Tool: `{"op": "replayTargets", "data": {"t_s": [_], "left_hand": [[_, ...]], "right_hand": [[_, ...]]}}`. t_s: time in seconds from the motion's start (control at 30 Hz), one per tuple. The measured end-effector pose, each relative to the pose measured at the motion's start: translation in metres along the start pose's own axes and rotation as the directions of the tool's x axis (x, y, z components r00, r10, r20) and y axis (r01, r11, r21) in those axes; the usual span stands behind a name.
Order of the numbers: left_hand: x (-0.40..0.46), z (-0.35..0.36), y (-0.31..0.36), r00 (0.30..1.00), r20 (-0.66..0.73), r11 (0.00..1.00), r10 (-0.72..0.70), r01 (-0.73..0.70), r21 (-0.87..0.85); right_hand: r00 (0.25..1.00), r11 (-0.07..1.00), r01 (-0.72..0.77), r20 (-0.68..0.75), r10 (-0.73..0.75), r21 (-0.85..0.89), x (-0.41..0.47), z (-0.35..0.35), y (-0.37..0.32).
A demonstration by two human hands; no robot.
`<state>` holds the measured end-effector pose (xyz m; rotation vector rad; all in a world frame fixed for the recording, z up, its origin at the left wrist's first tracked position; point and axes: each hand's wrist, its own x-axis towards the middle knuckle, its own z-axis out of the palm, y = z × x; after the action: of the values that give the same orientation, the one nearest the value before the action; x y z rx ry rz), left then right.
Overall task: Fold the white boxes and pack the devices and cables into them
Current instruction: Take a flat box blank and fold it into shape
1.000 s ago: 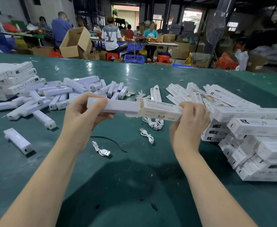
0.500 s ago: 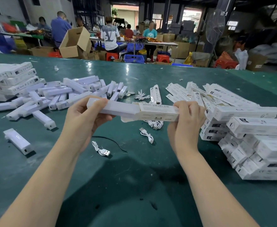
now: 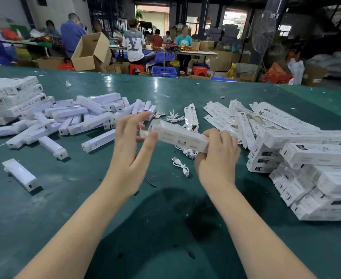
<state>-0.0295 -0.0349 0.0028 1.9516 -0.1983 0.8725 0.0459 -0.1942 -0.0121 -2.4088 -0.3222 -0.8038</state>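
Closing the left end flap of a white box (image 3: 180,138), held up over the tabletop (image 3: 165,228).
R hand (image 3: 218,158) has fingers wrapped round the box's right end. L hand (image 3: 131,150) at the open left end: fingers spread, mostly straight, thumb (image 3: 150,137) on the flap (image 3: 144,133), not gripping afaict. Box long axis runs left-right, slightly tilted down to R; open end faces L hand, so L is nearer for the tuck. Can't see if the device is fully in. Loose USB cable (image 3: 180,166) lies on the tabletop just below the box.
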Motion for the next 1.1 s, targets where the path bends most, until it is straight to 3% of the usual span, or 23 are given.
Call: {"op": "replayTargets", "data": {"t_s": [0.07, 0.17, 0.23, 0.3, 0.33, 0.4, 0.47, 0.5, 0.53, 0.6, 0.63, 0.7, 0.8, 0.87, 0.9, 0.97, 1.0, 1.07, 1.1], "left_hand": [[0.003, -0.004, -0.001, 0.993, -0.089, 0.996, 0.082, -0.078, 0.041], [0.003, -0.006, -0.006, 1.000, 0.006, 0.992, 0.018, -0.019, 0.121], [0.004, -0.007, -0.005, 0.992, 0.038, 0.992, -0.122, 0.123, -0.032], [0.009, -0.009, -0.002, 0.964, -0.058, 0.922, -0.260, 0.230, -0.312], [0.012, -0.012, -0.003, 0.943, -0.125, 0.905, -0.307, 0.249, -0.345], [0.016, -0.025, -0.011, 0.926, -0.159, 0.936, -0.343, 0.323, -0.139], [0.016, -0.041, -0.017, 0.906, 0.055, 0.902, -0.419, 0.409, 0.140], [0.015, -0.048, -0.018, 0.846, 0.233, 0.868, -0.479, 0.417, 0.269], [0.013, -0.053, -0.018, 0.744, 0.395, 0.831, -0.539, 0.394, 0.393], [0.009, -0.057, -0.018, 0.554, 0.545, 0.762, -0.630, 0.302, 0.574], [0.008, -0.057, -0.018, 0.536, 0.541, 0.742, -0.648, 0.283, 0.607], [0.008, -0.055, -0.017, 0.585, 0.501, 0.742, -0.637, 0.289, 0.605], [0.011, -0.052, -0.021, 0.763, 0.403, 0.816, -0.505, 0.269, 0.512], [0.013, -0.049, -0.021, 0.911, 0.205, 0.907, -0.359, 0.288, 0.307], [0.015, -0.048, -0.019, 0.946, 0.089, 0.942, -0.312, 0.295, 0.160], [0.019, -0.046, -0.013, 0.938, -0.105, 0.933, -0.329, 0.306, -0.189], [0.022, -0.047, -0.011, 0.908, -0.152, 0.877, -0.390, 0.315, -0.363], [0.024, -0.048, -0.007, 0.845, -0.109, 0.730, -0.524, 0.380, -0.568], [0.023, -0.048, -0.006, 0.823, -0.034, 0.685, -0.567, 0.449, -0.574]], "right_hand": [[1.000, 1.000, 0.015, 0.007, -0.015, 0.008, -0.001, -0.001, -0.002], [0.999, 0.999, 0.048, 0.023, -0.049, 0.003, -0.003, -0.002, -0.006], [0.997, 0.999, 0.038, 0.059, -0.039, 0.015, -0.003, -0.003, -0.006], [0.993, 0.995, 0.008, 0.115, -0.020, 0.104, -0.003, -0.002, -0.007], [0.987, 0.981, -0.022, 0.158, -0.008, 0.192, -0.004, -0.002, -0.009], [0.968, 0.929, -0.112, 0.249, 0.022, 0.353, -0.006, 0.000, -0.011], [0.954, 0.890, -0.190, 0.294, 0.067, 0.414, -0.007, 0.002, -0.010], [0.946, 0.873, -0.227, 0.310, 0.092, 0.432, -0.006, 0.003, -0.010], [0.940, 0.857, -0.258, 0.321, 0.115, 0.447, -0.006, 0.003, -0.009], [0.934, 0.834, -0.291, 0.330, 0.140, 0.468, -0.004, 0.003, -0.008], [0.933, 0.826, -0.295, 0.331, 0.140, 0.480, -0.003, 0.003, -0.007], [0.933, 0.818, -0.293, 0.334, 0.132, 0.496, -0.003, 0.004, -0.008], [0.938, 0.832, -0.263, 0.333, 0.100, 0.489, -0.005, 0.004, -0.009], [0.941, 0.853, -0.221, 0.334, 0.059, 0.473, -0.007, 0.004, -0.010], [0.939, 0.864, -0.201, 0.341, 0.036, 0.461, -0.008, 0.004, -0.010], [0.932, 0.897, -0.154, 0.363, -0.009, 0.415, -0.010, 0.004, -0.012], [0.927, 0.914, -0.128, 0.374, -0.027, 0.384, -0.011, 0.005, -0.013], [0.912, 0.926, -0.123, 0.408, -0.035, 0.356, -0.012, 0.005, -0.014], [0.900, 0.913, -0.156, 0.435, -0.026, 0.376, -0.012, 0.005, -0.015]]}}
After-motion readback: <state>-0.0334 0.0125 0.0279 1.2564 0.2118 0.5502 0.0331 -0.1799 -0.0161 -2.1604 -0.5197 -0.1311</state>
